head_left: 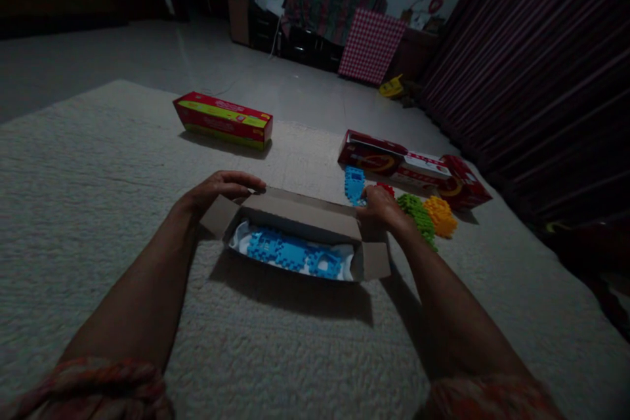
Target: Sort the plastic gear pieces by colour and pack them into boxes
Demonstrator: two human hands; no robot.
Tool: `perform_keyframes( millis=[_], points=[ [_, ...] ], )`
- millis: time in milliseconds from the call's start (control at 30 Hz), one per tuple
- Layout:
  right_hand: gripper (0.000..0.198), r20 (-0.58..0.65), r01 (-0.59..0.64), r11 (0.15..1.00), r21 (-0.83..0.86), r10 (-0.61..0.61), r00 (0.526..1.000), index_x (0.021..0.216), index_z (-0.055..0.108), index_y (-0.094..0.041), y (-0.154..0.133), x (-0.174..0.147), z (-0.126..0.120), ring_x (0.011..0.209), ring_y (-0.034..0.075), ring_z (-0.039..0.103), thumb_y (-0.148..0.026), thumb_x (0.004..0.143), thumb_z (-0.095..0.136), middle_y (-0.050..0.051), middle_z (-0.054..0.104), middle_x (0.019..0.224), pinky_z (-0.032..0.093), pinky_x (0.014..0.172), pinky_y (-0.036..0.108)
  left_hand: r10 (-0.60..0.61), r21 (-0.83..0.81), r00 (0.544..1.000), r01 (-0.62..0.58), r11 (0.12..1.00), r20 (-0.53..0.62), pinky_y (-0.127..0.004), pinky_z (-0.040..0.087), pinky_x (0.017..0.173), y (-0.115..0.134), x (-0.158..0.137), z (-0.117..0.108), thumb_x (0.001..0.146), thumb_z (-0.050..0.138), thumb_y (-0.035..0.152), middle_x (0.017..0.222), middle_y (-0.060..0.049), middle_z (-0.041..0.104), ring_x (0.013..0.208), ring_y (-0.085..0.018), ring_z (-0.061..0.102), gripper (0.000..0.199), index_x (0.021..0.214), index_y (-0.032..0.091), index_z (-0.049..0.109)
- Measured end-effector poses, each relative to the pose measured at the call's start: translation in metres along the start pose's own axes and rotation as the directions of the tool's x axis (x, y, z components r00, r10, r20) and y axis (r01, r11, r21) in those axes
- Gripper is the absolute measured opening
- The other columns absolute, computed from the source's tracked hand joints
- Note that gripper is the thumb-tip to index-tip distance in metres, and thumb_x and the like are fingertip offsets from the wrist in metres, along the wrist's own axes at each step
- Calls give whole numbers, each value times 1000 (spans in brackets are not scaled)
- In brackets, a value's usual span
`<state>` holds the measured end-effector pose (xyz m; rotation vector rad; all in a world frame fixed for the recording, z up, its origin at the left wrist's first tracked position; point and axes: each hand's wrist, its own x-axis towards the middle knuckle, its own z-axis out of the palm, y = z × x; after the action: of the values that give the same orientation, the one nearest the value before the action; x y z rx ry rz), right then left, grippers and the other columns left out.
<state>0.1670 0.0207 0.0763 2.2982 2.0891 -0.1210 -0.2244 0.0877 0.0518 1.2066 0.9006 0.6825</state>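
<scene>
An opened cardboard box (310, 211) lies in front of me on the light mat, its flaps spread. Inside it, blue interlocking plastic blocks (295, 254) rest on white lining (241, 236). My left hand (221, 187) grips the box at its far left corner, fingers along the back edge and thumb underneath them. At the far right corner my right hand (381, 209) is closed on the box edge; its fingertips are partly hidden. Just beyond that hand lie a blue block piece (354, 184) and a red piece (385, 189), with green blocks (416, 213) and orange blocks (441, 215) to its right.
A red and yellow box (224, 119) stands at the mat's far left. Dark red boxes (394, 161) lie at the far right. Behind are a tiled floor (197, 52), a checked cloth (371, 46), a yellow object (392, 86) and a dark curtain (516, 59).
</scene>
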Motion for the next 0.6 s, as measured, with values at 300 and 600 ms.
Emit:
perform_keyframes(
  millis=[300,600],
  points=[
    [30,-184,451,871,195,-419,889,105,65,-18,-69,-74,-75,96,25,64,-32,82,78,11,67,107,50,85,35,39,12,999,-39,999,-21,-32,55,73,4,-1,3,65,76,17,100,-9,80,79,-19,68,29,93,19,84],
    [28,87,590,804,73,-594,799,106,64,-18,-118,-92,-56,102,26,59,-28,83,76,11,64,112,46,85,36,45,-31,999,-46,998,-19,-34,54,81,2,-2,4,66,75,15,101,-9,79,86,-20,70,30,95,19,83]
  ],
)
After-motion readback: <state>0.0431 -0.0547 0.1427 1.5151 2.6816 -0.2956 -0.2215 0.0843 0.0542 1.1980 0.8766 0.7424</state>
